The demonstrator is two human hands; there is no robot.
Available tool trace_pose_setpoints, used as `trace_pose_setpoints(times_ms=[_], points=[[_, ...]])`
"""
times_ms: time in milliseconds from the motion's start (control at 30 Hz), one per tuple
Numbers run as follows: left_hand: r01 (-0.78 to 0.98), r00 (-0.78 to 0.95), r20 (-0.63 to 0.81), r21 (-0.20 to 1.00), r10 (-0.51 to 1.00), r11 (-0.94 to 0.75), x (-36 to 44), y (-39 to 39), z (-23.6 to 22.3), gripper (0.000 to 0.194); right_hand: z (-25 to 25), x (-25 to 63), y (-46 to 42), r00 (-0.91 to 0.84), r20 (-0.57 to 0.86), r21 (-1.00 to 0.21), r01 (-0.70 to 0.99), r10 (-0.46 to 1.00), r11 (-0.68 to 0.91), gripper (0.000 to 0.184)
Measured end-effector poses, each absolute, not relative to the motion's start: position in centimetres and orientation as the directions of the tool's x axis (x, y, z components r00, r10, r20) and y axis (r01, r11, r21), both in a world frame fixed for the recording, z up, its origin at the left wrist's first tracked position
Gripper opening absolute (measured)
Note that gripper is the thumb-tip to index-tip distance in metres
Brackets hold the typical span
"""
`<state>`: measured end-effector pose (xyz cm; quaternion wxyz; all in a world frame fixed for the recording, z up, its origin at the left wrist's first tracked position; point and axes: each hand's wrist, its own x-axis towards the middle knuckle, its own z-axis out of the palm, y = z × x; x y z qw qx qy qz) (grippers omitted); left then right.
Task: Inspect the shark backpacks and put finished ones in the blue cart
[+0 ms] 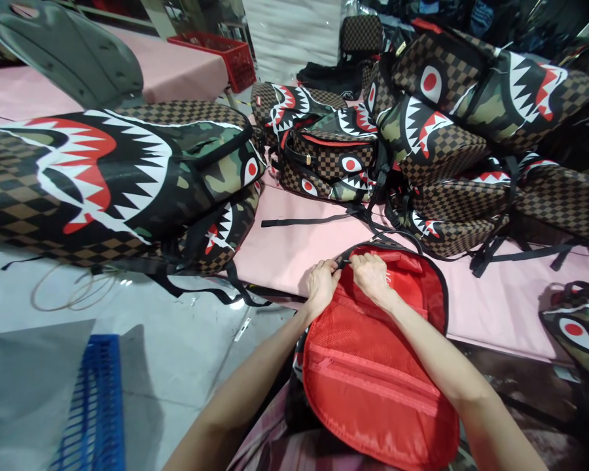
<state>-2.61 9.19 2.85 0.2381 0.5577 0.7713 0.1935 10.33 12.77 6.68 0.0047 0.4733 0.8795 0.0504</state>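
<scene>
Head view shows an open backpack point(373, 386) at the near edge of the pink table point(294, 242), its far end on the tabletop and its red-lined flap hanging off that edge towards the person's lap. Its long axis runs nearly straight away from the person, across the table's near edge; the end with the dark carrying loop points to the table's far side, the rounded flap end back at the wearer. Both hands are at the backpack's far left corner, so most of it lies nearer the person than they do, between and beneath the forearms, with the red interior spreading towards the table's right. The left hand point(322, 284) pinches the black rim from outside; the right hand point(369, 275) is curled just beside it, over the lining, fingertips closed on the same rim, though any small part between them is too hidden to tell. A black strap point(299, 222) lies on the table beyond the hands. Patterned backpacks point(451, 150) are piled towards the table's right, and a blue crate point(103, 392) stands off its left.
</scene>
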Motion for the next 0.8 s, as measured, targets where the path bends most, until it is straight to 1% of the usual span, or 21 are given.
trace_pose_setpoints(times_ms=[167, 367, 667, 800], points=[[0.771, -0.265, -0.151, 0.560, 0.952, 0.304, -2.58, 9.21, 2.82, 0.013, 6.85, 10.90, 12.67, -0.530, 0.049, 0.091, 0.847, 0.847, 0.524, 0.025], [0.776, -0.262, -0.152, 0.554, 0.953, 0.301, -2.47, 9.22, 2.87, 0.013, 6.43, 10.43, 12.84, -0.558, 0.037, 0.095, 0.828, 0.829, 0.552, 0.021], [0.768, -0.261, -0.141, 0.569, 0.955, 0.293, -2.52, 9.28, 2.54, 0.014, 6.46, 10.92, 12.75, -0.544, 0.053, 0.073, 0.838, 0.837, 0.540, 0.026], [0.763, -0.256, -0.135, 0.580, 0.957, 0.286, -2.52, 9.29, 2.47, 0.013, 6.24, 11.03, 12.65, -0.557, 0.043, 0.059, 0.830, 0.829, 0.554, 0.025]])
